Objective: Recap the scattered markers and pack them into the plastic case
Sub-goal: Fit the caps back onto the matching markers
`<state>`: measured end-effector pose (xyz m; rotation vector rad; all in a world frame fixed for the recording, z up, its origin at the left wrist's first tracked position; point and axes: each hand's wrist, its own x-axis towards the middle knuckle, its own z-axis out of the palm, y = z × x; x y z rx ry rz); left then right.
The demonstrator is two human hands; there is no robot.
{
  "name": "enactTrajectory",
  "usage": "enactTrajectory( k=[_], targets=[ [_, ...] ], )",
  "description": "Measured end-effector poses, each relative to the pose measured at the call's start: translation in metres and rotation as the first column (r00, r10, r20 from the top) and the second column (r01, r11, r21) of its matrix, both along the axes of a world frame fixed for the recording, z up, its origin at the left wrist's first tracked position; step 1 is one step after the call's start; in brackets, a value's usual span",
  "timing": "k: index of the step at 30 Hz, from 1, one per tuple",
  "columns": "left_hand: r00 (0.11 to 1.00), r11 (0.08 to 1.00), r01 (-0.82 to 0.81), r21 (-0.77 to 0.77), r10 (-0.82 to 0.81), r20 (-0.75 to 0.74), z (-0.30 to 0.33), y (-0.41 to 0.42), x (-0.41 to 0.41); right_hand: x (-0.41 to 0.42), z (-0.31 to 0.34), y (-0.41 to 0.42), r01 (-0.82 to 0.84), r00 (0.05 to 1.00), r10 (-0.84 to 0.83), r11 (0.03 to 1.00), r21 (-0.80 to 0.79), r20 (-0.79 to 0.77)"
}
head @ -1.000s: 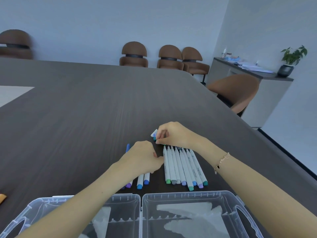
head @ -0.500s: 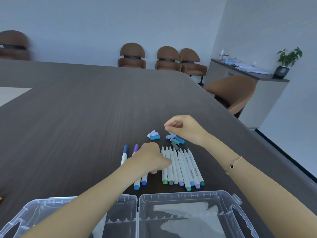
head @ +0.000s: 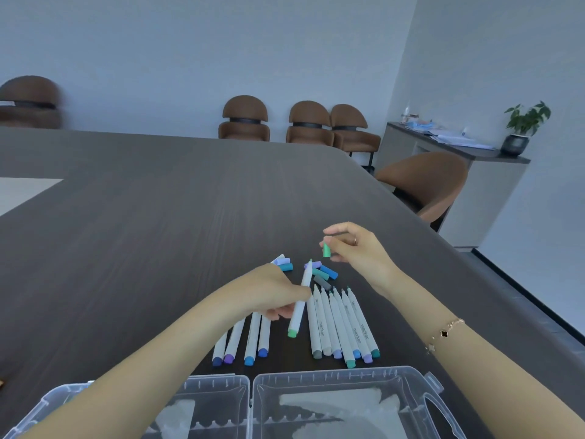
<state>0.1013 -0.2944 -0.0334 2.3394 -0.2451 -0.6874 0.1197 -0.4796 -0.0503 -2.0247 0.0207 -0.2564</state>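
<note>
Fingers of the left hand point(head: 269, 293) curl around the white barrel of a green-ended marker point(head: 300, 302), lifting it off the table point(head: 158, 217) with its uncapped tip pointing away from the person. Just beyond that tip, the right hand point(head: 354, 248) pinches a green cap point(head: 326, 249) between thumb and fingertips, cap and tip not yet joined.

Near the table's front edge, a row of six uncapped markers point(head: 342, 327) lies side by side to the right of the held one, bare tips aimed at a small pile of loose caps point(head: 323, 274) in blue, teal, purple and grey. Three more loose caps point(head: 283, 263) sit just left of that pile. Under the left wrist lie four further markers point(head: 243, 343); whether their far ends are capped cannot be told, as the hand hides them.

At the front edge, the clear plastic case point(head: 316, 380) lies open with both halves flat, and no marker shows inside it. By this evidence the job appears to be in its early stage: one marker is about to get its cap, at least six more await theirs, and all the packing remains.
</note>
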Motion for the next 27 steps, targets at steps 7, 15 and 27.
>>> enactTrajectory(
  k=[7, 15, 27],
  targets=[
    [1.0, 0.997, 0.001, -0.072, 0.001, 0.025, 0.004, 0.007, -0.006, -0.006, 0.008, 0.002, -0.011, 0.991, 0.063, 0.918, 0.395, -0.119],
    [0.998, 0.997, 0.012, -0.081, -0.007, 0.057, 0.005, 0.005, -0.012, -0.018, 0.012, 0.007, -0.095, 0.98, 0.144, 0.943, 0.318, -0.134],
    [0.99, 0.924, -0.136, -0.358, 0.112, -0.086, 0.009, 0.005, -0.02, -0.02, 0.01, 0.021, -0.168, 0.966, 0.211, 0.952, 0.257, -0.149]
  ],
)
